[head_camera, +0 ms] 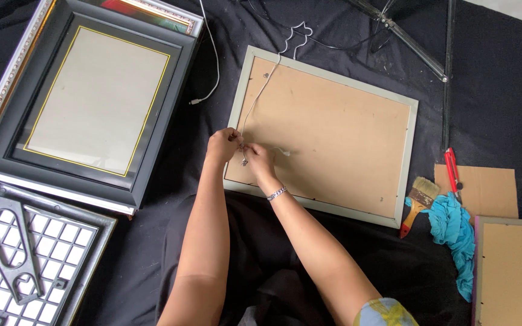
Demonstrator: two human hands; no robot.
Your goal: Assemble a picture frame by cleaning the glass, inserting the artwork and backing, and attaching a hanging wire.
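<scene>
Grey picture frame (323, 136) face down on black cloth (502, 90), backing board exposed for access. Left hand (223, 145) and right hand (257, 158) both pinching white hanging cord (260, 92) at left edge, fingers pressed together.

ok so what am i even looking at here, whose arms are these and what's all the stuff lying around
This is one picture from a camera worn on a person's head, looking down at their own bare arms. The left hand and right hand meet at the edge of a pale picture frame lying face down, brown backing board up, on a black cloth. Both hands pinch a thin white cord that runs across the board. To the left lie a dark frame and a gridded black frame. To the right are a paintbrush, a blue rag, a red cutter and cardboard.
</scene>
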